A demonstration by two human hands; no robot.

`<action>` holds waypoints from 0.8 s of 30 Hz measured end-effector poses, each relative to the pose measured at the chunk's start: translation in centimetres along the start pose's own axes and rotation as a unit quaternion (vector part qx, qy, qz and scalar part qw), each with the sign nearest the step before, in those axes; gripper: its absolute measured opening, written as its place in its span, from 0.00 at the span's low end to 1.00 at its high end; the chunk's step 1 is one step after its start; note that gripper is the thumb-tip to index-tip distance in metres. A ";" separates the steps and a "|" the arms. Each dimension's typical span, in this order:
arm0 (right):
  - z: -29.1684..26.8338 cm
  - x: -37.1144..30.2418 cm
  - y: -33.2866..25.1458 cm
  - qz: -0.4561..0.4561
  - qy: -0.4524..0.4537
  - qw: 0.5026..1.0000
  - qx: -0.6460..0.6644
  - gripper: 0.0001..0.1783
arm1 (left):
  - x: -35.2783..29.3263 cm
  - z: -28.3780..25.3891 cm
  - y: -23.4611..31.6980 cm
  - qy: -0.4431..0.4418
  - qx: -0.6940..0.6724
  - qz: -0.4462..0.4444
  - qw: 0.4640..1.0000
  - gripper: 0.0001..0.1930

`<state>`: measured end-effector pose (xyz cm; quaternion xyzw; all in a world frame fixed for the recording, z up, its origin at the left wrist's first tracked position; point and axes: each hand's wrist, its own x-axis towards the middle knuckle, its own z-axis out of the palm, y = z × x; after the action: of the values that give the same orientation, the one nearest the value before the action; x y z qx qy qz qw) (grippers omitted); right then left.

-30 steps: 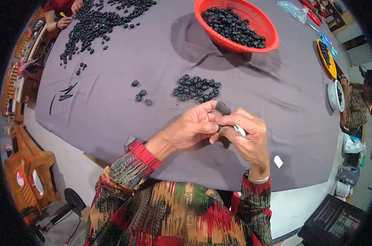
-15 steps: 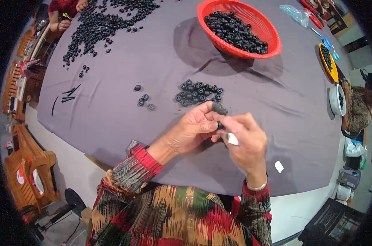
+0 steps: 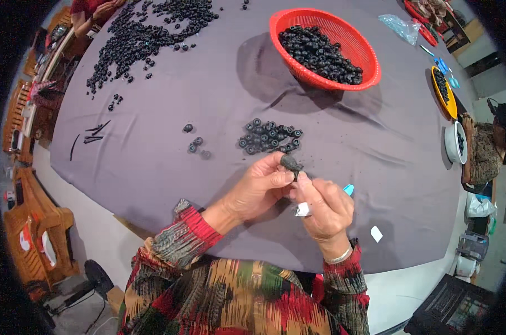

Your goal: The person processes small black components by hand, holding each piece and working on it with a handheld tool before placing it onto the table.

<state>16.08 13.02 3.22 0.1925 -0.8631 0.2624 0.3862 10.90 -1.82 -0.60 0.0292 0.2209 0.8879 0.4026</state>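
The left hand's grip is clenching on a small dark piece, mostly hidden between fingertips near the middle of the view; what shows is looking black and matte. A dark, rough-looking cover is capping one left finger. The right hand's grip is grasping a tool, its white end poking out toward 8 o'clock and its blue end toward 2, while its fingertips are meeting the left ones at the piece.

From the hands, a cluster of black beads is lying at 11 o'clock on the cloth-covered counter, rounded and glossy, many showing paler rings around their holes. A few loose beads are sitting toward 10. A red basket of similar beads is standing between 12 and 1, and a white chip is lying at 4.
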 end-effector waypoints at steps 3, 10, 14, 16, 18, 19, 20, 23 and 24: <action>0.0 -0.1 -0.2 -0.006 -0.003 1.000 -0.015 0.19 | 0.1 0.0 0.1 0.000 0.008 0.016 1.000 0.06; 0.0 -0.4 -0.2 0.019 -0.025 0.999 -0.010 0.17 | 0.0 -0.1 0.5 0.020 0.019 0.016 0.999 0.08; -0.1 0.2 -0.1 0.052 -0.036 0.998 0.009 0.20 | 0.0 0.3 1.0 0.040 0.019 0.001 0.999 0.09; -0.6 0.6 0.1 0.072 -0.051 0.995 0.035 0.20 | 0.2 -0.2 0.7 0.026 0.008 0.013 1.000 0.09; -0.9 0.7 0.4 0.094 -0.067 0.992 0.056 0.20 | 0.4 -0.3 0.6 0.010 -0.005 0.024 1.000 0.09; -1.0 0.8 0.5 0.104 -0.075 0.990 0.058 0.18 | 0.4 -0.2 0.8 0.009 -0.012 0.014 1.000 0.09; -0.9 0.8 0.5 0.114 -0.083 0.988 0.062 0.17 | 0.4 -0.2 0.9 0.008 -0.017 0.006 1.000 0.09; -0.9 1.0 0.5 0.143 -0.103 0.981 0.083 0.15 | 0.3 -0.2 0.8 0.011 -0.010 0.002 1.000 0.06; -0.8 1.0 0.5 0.144 -0.103 0.981 0.084 0.15 | 0.3 -0.2 0.7 0.012 -0.010 0.002 1.000 0.06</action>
<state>15.66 13.81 4.28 0.1243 -0.8916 0.3657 0.2363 10.15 -2.12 -0.52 0.0153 0.2168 0.8912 0.3982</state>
